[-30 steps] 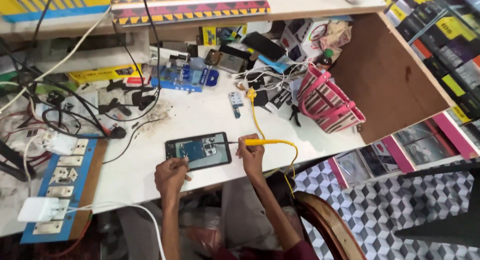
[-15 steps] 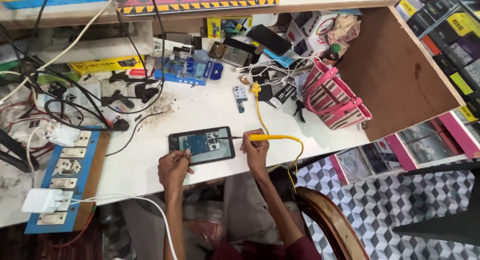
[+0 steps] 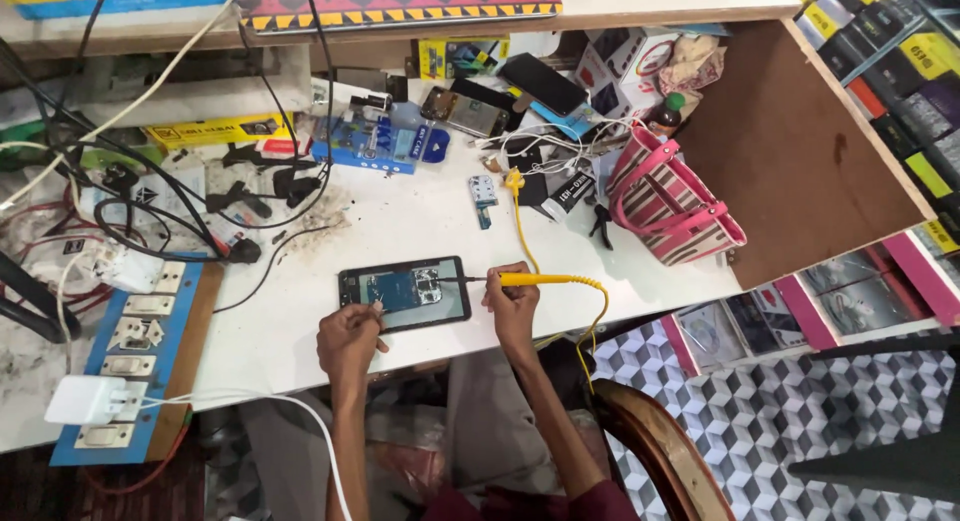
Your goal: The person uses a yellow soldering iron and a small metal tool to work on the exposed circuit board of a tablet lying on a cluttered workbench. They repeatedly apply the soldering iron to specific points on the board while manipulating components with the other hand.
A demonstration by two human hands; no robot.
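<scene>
**Hidden and unclear bits**

Opened phone (image 3: 404, 293): board parts too small to tell. Yellow soldering iron (image 3: 530, 279): tip contact too small to judge, grip partly hiding under right hand (image 3: 512, 306). Left hand (image 3: 350, 336) is covering the phone's lower left corner. White charger (image 3: 85, 399) cable is running off the bottom edge. Pink striped bag (image 3: 670, 201) contents hidden.
</scene>
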